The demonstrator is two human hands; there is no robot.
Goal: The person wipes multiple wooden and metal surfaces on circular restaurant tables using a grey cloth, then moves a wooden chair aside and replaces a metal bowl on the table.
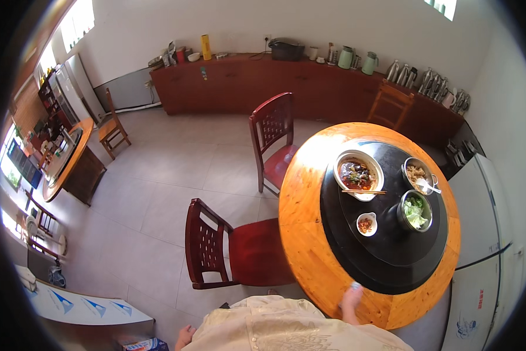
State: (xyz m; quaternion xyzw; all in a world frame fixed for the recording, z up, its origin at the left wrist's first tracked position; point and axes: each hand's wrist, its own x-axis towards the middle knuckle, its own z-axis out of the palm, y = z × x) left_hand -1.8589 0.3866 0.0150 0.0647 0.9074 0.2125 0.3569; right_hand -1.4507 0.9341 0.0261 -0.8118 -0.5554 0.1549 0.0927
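My right hand (352,300) is over the near edge of a round wooden table (306,245), with a small pale object (355,285) at its fingertips, too blurred to name. My left hand (185,335) hangs low beside my light patterned shirt (280,322), partly cut off, and its fingers are hard to make out. On the black turntable (377,245) stand a white pot of dark red broth (358,173) with chopsticks (364,191) across its rim, a small dish of red-brown bits (367,224), a metal bowl of green leaves (415,212) and a metal pan of brown food (418,173) with a white spoon (427,185).
Red wooden chairs (210,245) stand left of the table. A white chest freezer (473,210) is close on its right. Along the back wall, a long red cabinet (227,83) carries jugs, flasks and a black appliance (287,48). A patterned counter (91,305) lies at lower left.
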